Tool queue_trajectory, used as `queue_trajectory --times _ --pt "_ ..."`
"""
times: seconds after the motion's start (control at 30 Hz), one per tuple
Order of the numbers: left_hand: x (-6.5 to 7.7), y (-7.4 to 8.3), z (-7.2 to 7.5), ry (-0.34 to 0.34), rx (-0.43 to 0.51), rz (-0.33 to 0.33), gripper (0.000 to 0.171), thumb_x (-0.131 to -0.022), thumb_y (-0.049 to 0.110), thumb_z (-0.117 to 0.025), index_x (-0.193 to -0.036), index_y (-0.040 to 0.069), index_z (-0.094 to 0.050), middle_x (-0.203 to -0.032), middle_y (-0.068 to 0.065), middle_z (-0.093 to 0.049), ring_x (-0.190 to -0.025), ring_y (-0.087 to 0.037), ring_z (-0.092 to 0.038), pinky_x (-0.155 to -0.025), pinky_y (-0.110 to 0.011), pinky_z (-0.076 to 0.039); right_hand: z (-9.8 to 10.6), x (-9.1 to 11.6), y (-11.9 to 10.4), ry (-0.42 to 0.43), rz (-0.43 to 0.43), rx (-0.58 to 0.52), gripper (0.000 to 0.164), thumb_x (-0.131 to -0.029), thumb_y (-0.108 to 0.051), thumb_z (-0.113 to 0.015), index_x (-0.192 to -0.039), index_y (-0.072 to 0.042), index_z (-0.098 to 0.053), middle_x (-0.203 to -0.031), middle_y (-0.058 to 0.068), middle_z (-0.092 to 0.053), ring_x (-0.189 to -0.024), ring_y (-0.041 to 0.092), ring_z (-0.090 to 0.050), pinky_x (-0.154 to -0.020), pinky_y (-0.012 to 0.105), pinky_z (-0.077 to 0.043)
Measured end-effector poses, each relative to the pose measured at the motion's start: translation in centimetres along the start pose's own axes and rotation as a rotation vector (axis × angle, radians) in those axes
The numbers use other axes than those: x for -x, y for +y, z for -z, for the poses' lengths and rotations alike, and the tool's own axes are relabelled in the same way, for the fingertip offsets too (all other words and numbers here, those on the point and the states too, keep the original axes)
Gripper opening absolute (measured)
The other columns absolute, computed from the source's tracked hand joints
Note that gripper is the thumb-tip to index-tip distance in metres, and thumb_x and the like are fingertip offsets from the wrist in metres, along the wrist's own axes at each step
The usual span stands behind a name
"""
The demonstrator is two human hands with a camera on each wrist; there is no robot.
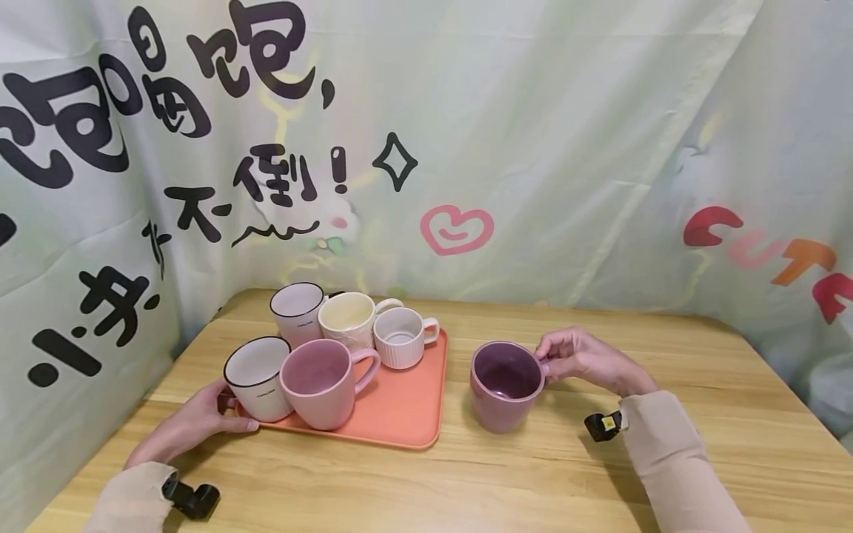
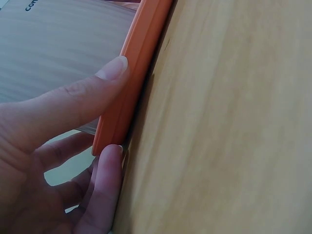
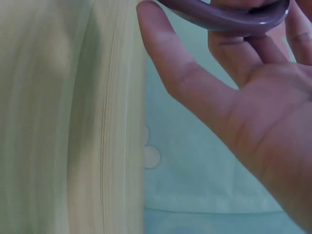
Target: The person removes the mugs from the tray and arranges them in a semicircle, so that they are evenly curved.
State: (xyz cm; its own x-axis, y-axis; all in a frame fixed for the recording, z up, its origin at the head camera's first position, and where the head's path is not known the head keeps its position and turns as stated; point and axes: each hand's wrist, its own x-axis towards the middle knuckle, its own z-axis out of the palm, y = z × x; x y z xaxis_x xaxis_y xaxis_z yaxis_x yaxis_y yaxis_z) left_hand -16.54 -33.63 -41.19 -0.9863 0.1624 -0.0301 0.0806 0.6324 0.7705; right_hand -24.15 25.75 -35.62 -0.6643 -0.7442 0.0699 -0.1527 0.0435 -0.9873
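Note:
My right hand [image 1: 586, 360] holds a dark purple mug [image 1: 503, 414] by its handle [image 3: 234, 17], to the right of an orange tray [image 1: 406, 422]. The mug stands upright, its mouth facing up. At the tray's front left corner, my left hand [image 1: 189, 422] grips the edge, thumb [image 2: 78, 97] along the rim and other fingers around the corner. On the tray are a pink mug [image 1: 323, 400], a white black-rimmed mug [image 1: 260, 396] near the left hand, a second black-rimmed mug [image 1: 293, 322] behind, a cream mug [image 1: 346, 318] and a small ribbed white cup [image 1: 398, 344].
The wooden table [image 1: 533, 488] extends in front of the tray and to its right. A printed curtain [image 1: 533, 148] hangs behind the table and along its left side. Small black cameras [image 1: 193, 500] sit at both wrists.

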Motion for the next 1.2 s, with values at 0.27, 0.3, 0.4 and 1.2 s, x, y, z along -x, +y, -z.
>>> queue_trajectory --times 0.27,0.3,0.4,1.2 --pt "-0.2 0.1 0.0 -0.001 0.021 -0.002 0.068 -0.078 0.012 -0.088 -0.125 -0.015 -0.046 -0.096 -0.009 -0.056 -0.086 -0.021 -0.052 -0.074 -0.027 -0.043 -0.1 0.3 -0.3 0.054 -0.004 0.031 0.03 -0.092 0.009 -0.06 -0.102 -0.015 -0.075 -0.097 -0.001 -0.071 -0.087 0.013 -0.067 -0.081 0.034 -0.057" --pt "-0.2 0.1 0.0 -0.002 0.022 -0.009 0.068 -0.078 0.011 -0.088 -0.125 -0.015 -0.046 -0.097 -0.009 -0.056 -0.086 -0.021 -0.052 -0.074 -0.027 -0.044 -0.1 0.4 -0.3 0.063 -0.009 0.036 0.031 -0.092 0.009 -0.061 -0.103 -0.016 -0.075 -0.097 -0.001 -0.071 -0.088 0.013 -0.067 -0.081 0.034 -0.056" --pt "-0.4 0.2 0.0 0.004 0.013 -0.018 0.068 -0.079 0.011 -0.087 -0.126 -0.015 -0.045 -0.097 -0.009 -0.056 -0.087 -0.02 -0.052 -0.074 -0.027 -0.044 0.0 0.5 -0.4 0.098 -0.02 0.059 0.03 -0.093 0.007 -0.061 -0.106 -0.016 -0.076 -0.101 -0.001 -0.072 -0.09 0.014 -0.067 -0.082 0.034 -0.056" --pt "0.1 -0.3 -0.3 0.01 0.0 -0.042 0.056 -0.08 0.01 -0.086 -0.119 -0.013 -0.051 -0.092 -0.008 -0.059 -0.083 -0.014 -0.054 -0.074 -0.026 -0.045 -0.2 1.0 0.2 0.088 -0.04 0.216 0.033 -0.101 -0.004 -0.059 -0.129 0.014 -0.058 -0.122 0.01 -0.069 -0.108 0.014 -0.065 -0.091 0.033 -0.052"
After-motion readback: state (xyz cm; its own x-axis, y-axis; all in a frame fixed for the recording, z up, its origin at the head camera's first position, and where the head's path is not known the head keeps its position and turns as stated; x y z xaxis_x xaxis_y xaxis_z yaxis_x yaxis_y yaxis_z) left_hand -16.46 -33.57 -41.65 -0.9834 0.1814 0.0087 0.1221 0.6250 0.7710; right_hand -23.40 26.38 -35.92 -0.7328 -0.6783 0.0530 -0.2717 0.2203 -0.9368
